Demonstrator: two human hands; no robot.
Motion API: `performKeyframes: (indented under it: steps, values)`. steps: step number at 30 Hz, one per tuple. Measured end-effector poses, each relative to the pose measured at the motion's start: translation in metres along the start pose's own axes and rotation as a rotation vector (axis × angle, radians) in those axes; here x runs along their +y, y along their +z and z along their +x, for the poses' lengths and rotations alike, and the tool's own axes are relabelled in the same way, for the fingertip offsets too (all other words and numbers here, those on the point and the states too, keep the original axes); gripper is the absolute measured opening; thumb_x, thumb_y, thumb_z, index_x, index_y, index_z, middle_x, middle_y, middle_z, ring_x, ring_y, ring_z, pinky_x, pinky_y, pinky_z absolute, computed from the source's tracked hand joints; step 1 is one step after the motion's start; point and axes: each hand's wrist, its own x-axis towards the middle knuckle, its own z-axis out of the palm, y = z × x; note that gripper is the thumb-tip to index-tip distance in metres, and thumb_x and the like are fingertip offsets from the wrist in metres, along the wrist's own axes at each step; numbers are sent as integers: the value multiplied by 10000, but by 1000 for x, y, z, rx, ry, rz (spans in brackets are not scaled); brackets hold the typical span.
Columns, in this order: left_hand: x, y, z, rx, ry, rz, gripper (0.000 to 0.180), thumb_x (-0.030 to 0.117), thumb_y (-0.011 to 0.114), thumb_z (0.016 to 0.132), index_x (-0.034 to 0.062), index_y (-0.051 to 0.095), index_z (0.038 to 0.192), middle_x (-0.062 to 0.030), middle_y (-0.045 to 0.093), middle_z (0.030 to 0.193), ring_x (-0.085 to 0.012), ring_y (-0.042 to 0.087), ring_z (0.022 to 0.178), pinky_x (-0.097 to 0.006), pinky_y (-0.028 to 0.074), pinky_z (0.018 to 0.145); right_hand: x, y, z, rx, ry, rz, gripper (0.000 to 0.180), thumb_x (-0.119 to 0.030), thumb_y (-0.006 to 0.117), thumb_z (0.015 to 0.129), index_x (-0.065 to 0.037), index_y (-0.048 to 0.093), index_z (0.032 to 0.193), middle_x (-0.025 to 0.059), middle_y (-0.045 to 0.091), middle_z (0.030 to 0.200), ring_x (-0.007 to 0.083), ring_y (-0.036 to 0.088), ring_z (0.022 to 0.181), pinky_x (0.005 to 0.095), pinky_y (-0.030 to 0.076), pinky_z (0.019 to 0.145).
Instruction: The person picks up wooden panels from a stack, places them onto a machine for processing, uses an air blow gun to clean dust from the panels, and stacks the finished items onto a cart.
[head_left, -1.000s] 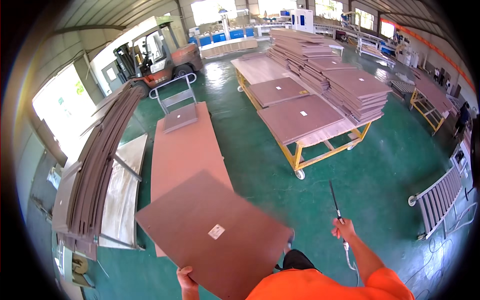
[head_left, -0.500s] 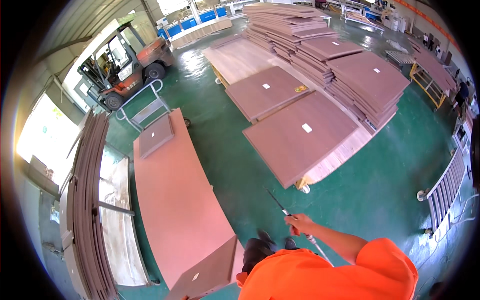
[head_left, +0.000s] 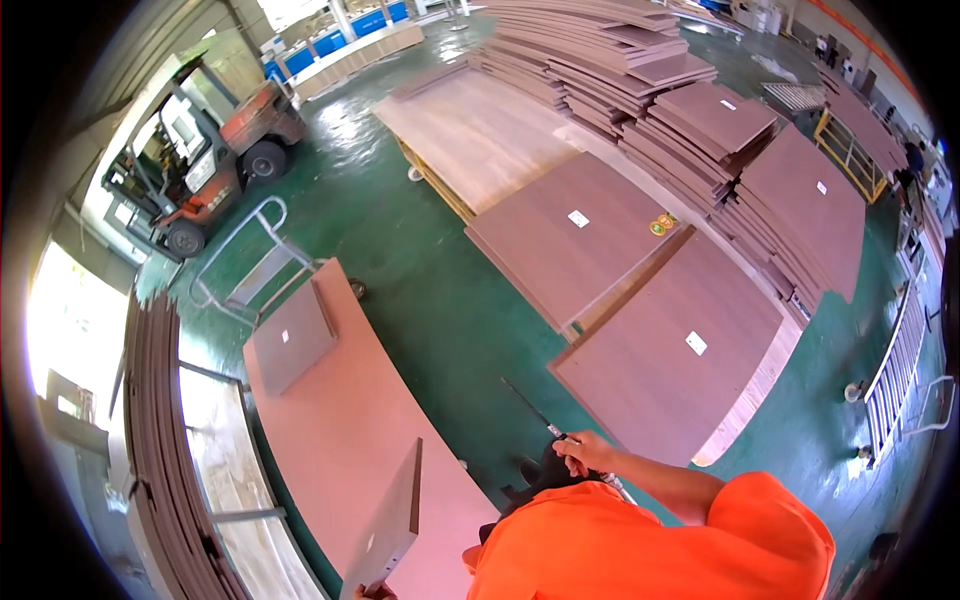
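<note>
At the lower left edge, my left hand (head_left: 374, 593) shows only its fingers, closed on the edge of a small brown panel (head_left: 388, 525). That panel is tilted up on its side over the long pink board (head_left: 335, 415) of a cart. My right hand (head_left: 585, 453) is wrapped round a slim rod-like tool (head_left: 530, 408) with a thin dark tip and a silvery rear part; its exact kind cannot be made out. The tip points forward and left, above the green floor. Another small brown panel (head_left: 292, 338) lies flat at the board's far end.
Ahead to the right, a low pallet cart (head_left: 480, 130) bears large brown panels (head_left: 680, 335) and tall stacks of them (head_left: 590, 60). Upright boards (head_left: 160, 450) lean at the left. Beyond stand a trolley handle (head_left: 245, 265) and a forklift (head_left: 200, 160). A roller conveyor (head_left: 895, 370) is at the right.
The small panel in my left hand has swung from nearly flat to steeply tilted. My right hand and its tool have shifted slightly left. The whole view has turned and moved forward.
</note>
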Motion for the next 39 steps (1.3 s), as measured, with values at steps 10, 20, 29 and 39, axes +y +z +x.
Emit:
performKeyframes:
  steps: [10, 20, 29, 39]
  values:
    - [12, 305, 185, 13, 174, 245, 333, 186, 630, 779, -25, 581, 1032, -155, 617, 932, -298, 606, 796, -392, 541, 742, -168, -15, 232, 46, 13, -81, 373, -401, 572, 953, -44, 571, 846, 49, 615, 625, 135, 573, 490, 275, 435, 453]
    - [53, 516, 370, 148, 197, -40, 212, 177, 613, 751, 111, 596, 952, -60, 634, 863, -227, 599, 636, -306, 497, 520, -373, -21, 445, 135, -55, -144, 273, -321, 571, 900, -62, 555, 816, 62, 564, 567, 146, 554, 466, 287, 426, 423]
    - [59, 647, 583, 153, 189, -265, 263, 15, 567, 768, 9, 574, 1030, -80, 607, 995, -221, 595, 930, -363, 515, 806, -440, 45, 560, 187, 114, -282, 307, -301, 560, 936, -10, 562, 839, 103, 598, 585, 172, 590, 466, 289, 438, 400]
    - [62, 742, 804, 214, 131, -202, 178, -6, 615, 766, 7, 599, 942, -53, 597, 940, -199, 588, 891, -345, 505, 813, -514, 88, 657, 210, 305, -356, 354, -315, 556, 944, 32, 551, 873, 129, 602, 614, 220, 622, 493, 301, 489, 422]
